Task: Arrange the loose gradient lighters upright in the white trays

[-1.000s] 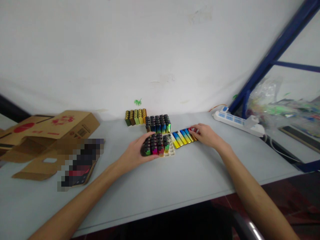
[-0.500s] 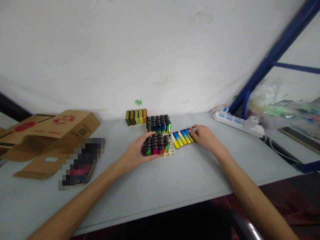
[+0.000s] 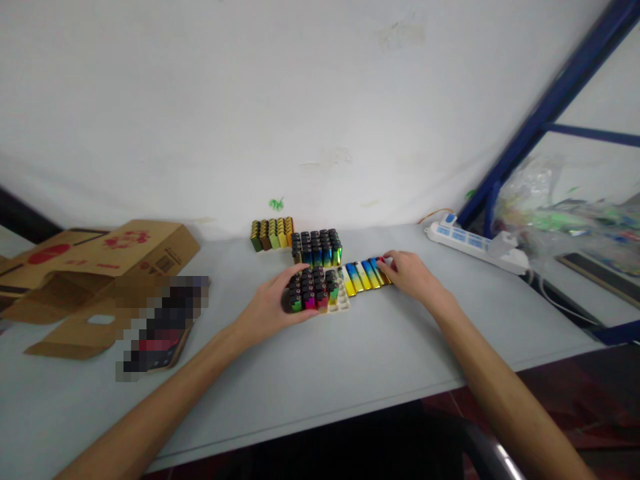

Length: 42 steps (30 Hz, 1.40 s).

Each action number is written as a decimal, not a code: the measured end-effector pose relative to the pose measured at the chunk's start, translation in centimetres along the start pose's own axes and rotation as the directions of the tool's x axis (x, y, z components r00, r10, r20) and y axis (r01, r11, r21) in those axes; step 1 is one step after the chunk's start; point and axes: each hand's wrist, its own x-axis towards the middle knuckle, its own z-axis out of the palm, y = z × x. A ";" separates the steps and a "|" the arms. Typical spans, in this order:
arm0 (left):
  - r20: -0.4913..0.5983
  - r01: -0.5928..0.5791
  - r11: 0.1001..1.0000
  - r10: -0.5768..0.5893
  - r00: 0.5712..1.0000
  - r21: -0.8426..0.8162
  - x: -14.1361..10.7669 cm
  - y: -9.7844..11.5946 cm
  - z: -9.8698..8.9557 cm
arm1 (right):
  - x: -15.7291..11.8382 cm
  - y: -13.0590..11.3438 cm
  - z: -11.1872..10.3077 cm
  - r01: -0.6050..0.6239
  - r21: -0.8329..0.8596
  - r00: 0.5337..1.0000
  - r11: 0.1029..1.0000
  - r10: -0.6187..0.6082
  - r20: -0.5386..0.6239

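My left hand [image 3: 267, 303] is wrapped round the left side of a block of black-topped lighters [image 3: 309, 290], which stand in a pale tray [image 3: 343, 301] with bare slots on its right. Several blue and yellow lighters [image 3: 364, 277] lie side by side to the right of the tray. At their right end is my right hand [image 3: 403, 270], its thumb and fingertips closed on a lighter there. Behind the tray stands a block of dark and blue lighters [image 3: 317, 248]. Gold-topped lighters [image 3: 273, 233] stand in rows beyond, against the wall.
An open cardboard box [image 3: 145, 250] lies at the left, with a blurred-out phone-like object [image 3: 167, 347] before it. A white power strip [image 3: 475, 247] is at the back right, near a blue metal frame [image 3: 540, 117] and clear plastic bags [image 3: 530, 193].
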 end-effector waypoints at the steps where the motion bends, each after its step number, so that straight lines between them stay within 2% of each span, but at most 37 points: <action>1: -0.002 0.001 1.000 -0.001 1.000 -0.001 0.0 0.0 0.0 | 0.0 0.0 0.0 -0.002 0.005 1.000 1.000 0.002 0.002; 3: 0.000 0.003 1.000 -0.003 1.000 -0.002 0.0 0.1 0.0 | -0.1 0.0 -0.1 -0.014 0.007 1.000 1.000 0.014 -0.016; 6: 0.010 0.009 1.000 -0.009 1.000 0.000 0.0 0.1 0.0 | -0.4 -0.5 -0.7 0.005 0.059 0.991 0.998 0.003 -0.130; 8: 0.018 0.013 1.000 -0.013 1.000 0.005 0.1 0.1 -0.1 | -0.8 -1.5 -1.4 0.127 0.186 0.973 0.974 -0.086 -0.214; 11: 0.018 0.011 1.000 -0.011 1.000 0.004 0.1 0.0 0.0 | -1.7 -3.8 -1.9 0.371 0.410 0.926 0.833 -0.300 -0.229; 13: 0.011 0.001 1.000 -0.001 1.000 0.000 0.1 -0.2 0.0 | -2.2 -5.4 -1.5 0.458 0.487 0.888 0.743 -0.412 -0.206; 15: 0.009 -0.010 1.000 0.010 1.000 -0.005 0.1 -0.3 0.1 | -2.4 -6.7 -0.8 0.486 0.514 0.866 0.707 -0.467 -0.177; 20: 0.009 -0.016 1.000 0.016 1.000 -0.017 0.1 -0.2 0.1 | -2.0 -7.8 0.7 0.463 0.519 0.866 0.719 -0.492 -0.090; 26: 0.013 -0.005 1.000 0.005 1.000 -0.028 0.2 -0.1 0.1 | -1.6 -7.8 1.0 0.422 0.553 0.889 0.718 -0.449 -0.095; 29: 0.011 0.001 1.000 -0.001 1.000 -0.026 0.2 -0.2 0.2 | -1.6 -7.6 1.4 0.384 0.637 0.902 0.668 -0.420 -0.103; 36: 0.005 -0.019 1.000 0.020 1.000 -0.013 0.2 -0.3 0.2 | -1.4 -7.2 2.1 0.302 0.831 0.939 0.467 -0.296 -0.175; 42: 0.004 -0.022 1.000 0.022 1.000 -0.011 0.1 -0.1 0.1 | -1.4 -7.1 1.1 0.259 0.851 0.954 0.457 -0.261 -0.150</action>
